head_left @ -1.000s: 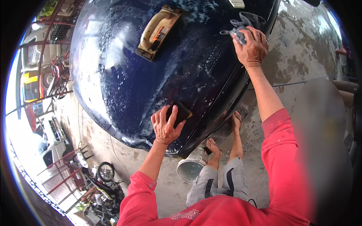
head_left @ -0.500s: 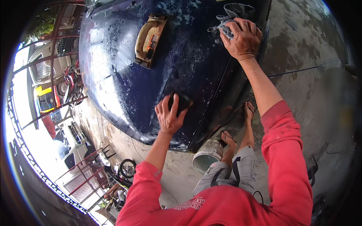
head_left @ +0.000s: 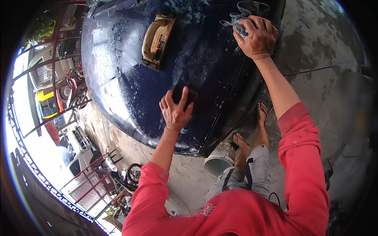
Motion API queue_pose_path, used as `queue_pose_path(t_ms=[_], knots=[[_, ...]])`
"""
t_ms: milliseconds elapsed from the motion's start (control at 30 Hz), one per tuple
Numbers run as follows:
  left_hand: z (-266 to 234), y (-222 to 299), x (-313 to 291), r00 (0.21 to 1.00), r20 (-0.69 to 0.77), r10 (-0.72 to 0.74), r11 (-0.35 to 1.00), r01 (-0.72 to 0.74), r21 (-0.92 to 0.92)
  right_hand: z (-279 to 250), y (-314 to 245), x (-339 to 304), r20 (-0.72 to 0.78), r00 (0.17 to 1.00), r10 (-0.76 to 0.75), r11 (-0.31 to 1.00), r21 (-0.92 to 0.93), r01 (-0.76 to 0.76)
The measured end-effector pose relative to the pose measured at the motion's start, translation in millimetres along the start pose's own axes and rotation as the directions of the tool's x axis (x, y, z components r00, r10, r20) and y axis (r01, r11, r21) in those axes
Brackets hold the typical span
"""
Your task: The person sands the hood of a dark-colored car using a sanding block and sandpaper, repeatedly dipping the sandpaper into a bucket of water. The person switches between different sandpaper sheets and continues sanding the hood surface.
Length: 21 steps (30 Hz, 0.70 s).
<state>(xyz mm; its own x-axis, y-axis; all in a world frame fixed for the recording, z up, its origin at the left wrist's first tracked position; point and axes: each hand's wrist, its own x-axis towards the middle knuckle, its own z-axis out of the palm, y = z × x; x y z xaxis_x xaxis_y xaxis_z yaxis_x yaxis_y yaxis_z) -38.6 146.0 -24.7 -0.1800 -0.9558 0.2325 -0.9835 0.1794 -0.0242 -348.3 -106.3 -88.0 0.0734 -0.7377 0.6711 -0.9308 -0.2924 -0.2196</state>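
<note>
Under my hands lies the wet, dark blue hood [head_left: 208,67] of a car, with whitish streaks and drops on it. My left hand [head_left: 176,112] has its fingers bent over a black block [head_left: 191,94], pressed flat on the near middle of the hood. Farther off, at the hood's right side, my right hand [head_left: 258,37] is closed on a grey, sudsy cloth [head_left: 241,28]. Part of that cloth is hidden under the palm. A hand sander [head_left: 159,41] with a worn cream handle rests on the hood, beyond and left of my left hand.
A pale bucket [head_left: 222,151] with liquid in it stands by my feet, close to the car's near corner. A thin cable [head_left: 319,69] crosses the damp concrete on the right. To the left are a metal fence [head_left: 54,59] and a motorcycle [head_left: 134,173].
My left hand has slid a little farther up the hood with the black block. My right hand stays on the cloth; the whole view has shifted slightly.
</note>
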Motion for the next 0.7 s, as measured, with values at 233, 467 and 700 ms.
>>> queue_pose_path(t_ms=[233, 467, 700], knots=[[53.5, 20.2, 154.6, 0.972, -0.206, 0.113, 0.993, -0.105, 0.047, -0.1, 3.0, 0.3, -0.05, 0.998, -0.044, 0.999, -0.014, 0.043], [-1.1, -1.7, 19.2, 0.998, -0.059, -0.017, 0.998, 0.02, 0.061, 2.1, 0.6, -0.9, -0.004, 1.0, 0.008, 1.0, -0.012, -0.008], [72.9, 39.0, 199.2, 0.975, -0.223, 0.006, 0.999, 0.005, 0.046, 4.1, 5.8, -1.9, 0.006, 1.0, -0.023, 1.0, -0.018, 0.023]])
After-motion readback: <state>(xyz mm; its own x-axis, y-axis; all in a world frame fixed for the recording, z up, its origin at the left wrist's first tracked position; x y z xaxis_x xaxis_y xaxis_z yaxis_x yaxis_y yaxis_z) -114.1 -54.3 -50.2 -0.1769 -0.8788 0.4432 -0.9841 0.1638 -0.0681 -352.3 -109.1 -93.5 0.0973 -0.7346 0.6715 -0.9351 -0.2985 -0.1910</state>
